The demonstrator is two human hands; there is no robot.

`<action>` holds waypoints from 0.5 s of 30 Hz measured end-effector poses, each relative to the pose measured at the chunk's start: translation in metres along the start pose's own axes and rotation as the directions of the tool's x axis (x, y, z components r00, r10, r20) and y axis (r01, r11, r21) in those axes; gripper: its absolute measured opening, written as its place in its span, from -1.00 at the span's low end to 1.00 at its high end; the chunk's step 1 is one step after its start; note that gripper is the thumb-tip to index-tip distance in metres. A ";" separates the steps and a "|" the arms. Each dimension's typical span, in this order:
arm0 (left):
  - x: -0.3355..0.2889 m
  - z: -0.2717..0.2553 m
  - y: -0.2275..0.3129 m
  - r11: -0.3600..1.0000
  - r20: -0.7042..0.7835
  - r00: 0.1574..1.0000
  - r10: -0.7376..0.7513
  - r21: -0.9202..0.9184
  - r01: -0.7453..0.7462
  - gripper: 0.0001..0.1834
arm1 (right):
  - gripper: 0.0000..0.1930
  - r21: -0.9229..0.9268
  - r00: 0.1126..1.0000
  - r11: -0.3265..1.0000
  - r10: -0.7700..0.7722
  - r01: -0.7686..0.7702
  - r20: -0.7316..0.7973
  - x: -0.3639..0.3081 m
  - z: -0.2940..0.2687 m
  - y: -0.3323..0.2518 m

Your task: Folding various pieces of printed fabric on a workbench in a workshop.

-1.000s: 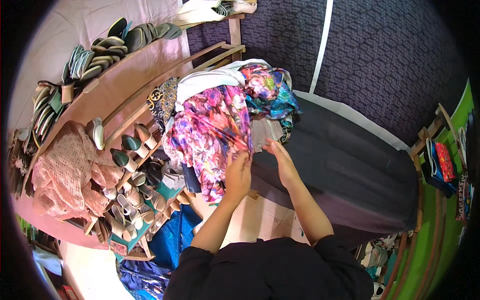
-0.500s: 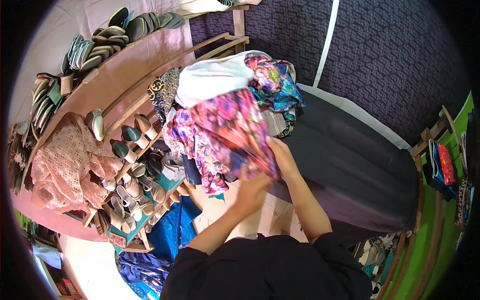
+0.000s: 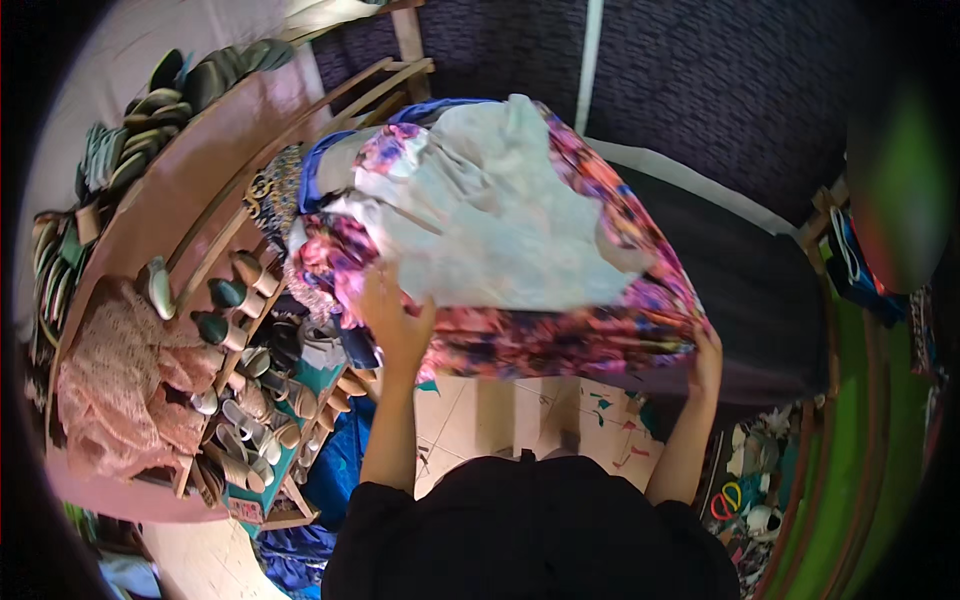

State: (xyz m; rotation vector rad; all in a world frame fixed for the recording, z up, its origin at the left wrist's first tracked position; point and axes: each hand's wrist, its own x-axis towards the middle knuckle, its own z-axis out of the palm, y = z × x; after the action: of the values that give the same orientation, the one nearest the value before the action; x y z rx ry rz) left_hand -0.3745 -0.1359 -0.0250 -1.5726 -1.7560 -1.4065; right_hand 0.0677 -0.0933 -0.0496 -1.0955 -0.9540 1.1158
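Note:
A pink, purple and orange floral cloth (image 3: 560, 345) is spread before me, its pale inner side (image 3: 500, 220) facing up and its printed border folded along the near and right edges. My right hand (image 3: 706, 362) closes on its near right corner. At the near left, my left hand (image 3: 398, 325) lies open, thumb apart from the fingers, against a bunched part of the print. Motion blurs the cloth somewhat. Under and behind it are other garments, including a blue-edged one (image 3: 318, 165) and a black-and-gold patterned one (image 3: 272, 195).
A dark-covered surface (image 3: 750, 310) extends to the right. Left of me, a wooden rack (image 3: 205, 265) holds several shoes and a peach lace cloth (image 3: 130, 375). Scissors with a yellow and red handle (image 3: 727, 500) lie among scraps at the lower right. Coloured snippets dot the tiled floor (image 3: 455, 425).
The floral cloth, bunched between my hands before, is now spread wide with its pale side up. My right hand has moved right, my left hand left and its fingers have opened.

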 end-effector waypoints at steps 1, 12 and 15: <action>0.009 0.002 0.000 0.979 0.036 0.994 -0.103 0.181 0.095 -0.23 | -0.68 0.111 0.984 0.994 0.019 0.000 -0.175 -0.010 -0.035 0.004; -0.023 0.146 0.020 0.993 0.515 0.854 -0.075 0.118 0.017 -0.17 | -0.69 -0.185 0.734 0.972 -0.018 -0.147 -0.679 -0.182 -0.159 -0.028; -0.067 0.162 0.077 0.991 0.605 0.790 0.099 -0.132 -0.023 -0.17 | -0.78 -0.324 0.753 0.934 -0.103 -0.152 -0.649 -0.197 -0.154 -0.009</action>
State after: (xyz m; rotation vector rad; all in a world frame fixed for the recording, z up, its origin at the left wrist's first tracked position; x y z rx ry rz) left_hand -0.2337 -0.0422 -0.1158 -2.3245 -1.9514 -1.0382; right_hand 0.1793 -0.3141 -0.0820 -1.6639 -0.5698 0.4859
